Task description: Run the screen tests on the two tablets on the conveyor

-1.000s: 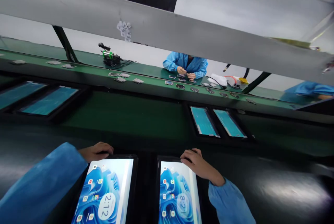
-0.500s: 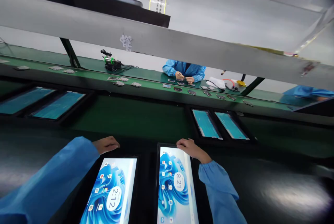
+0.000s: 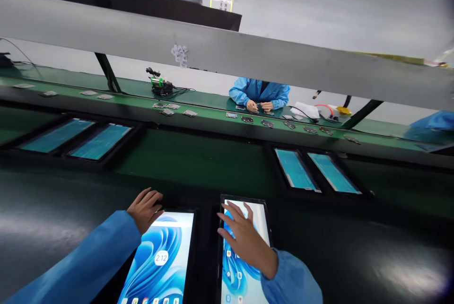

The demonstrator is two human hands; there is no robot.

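Two lit tablets lie side by side on the dark bench, both showing blue swirl wallpaper. My left hand [image 3: 146, 207] is at the top left corner of the left tablet [image 3: 168, 242], fingers spread and holding nothing. Its screen reads 2:12, with a row of icons at the bottom. Over the upper part of the right tablet [image 3: 234, 287] is my right hand [image 3: 244, 235], its fingers apart and empty. That hand covers much of the screen, including the clock; whether the fingertips touch the glass I cannot tell.
Two teal-screened tablets [image 3: 101, 142] lie at left, and two more [image 3: 333, 174] at right. Several small boards [image 3: 267, 124] line the green ledge. Beyond it, a co-worker's hands [image 3: 260, 106] handle something small. A grey shelf beam [image 3: 283, 60] crosses overhead.
My right hand has moved left from the right tablet's top edge to over its screen. My left hand's fingers have spread. The left tablet's picture has turned, its clock now upright.
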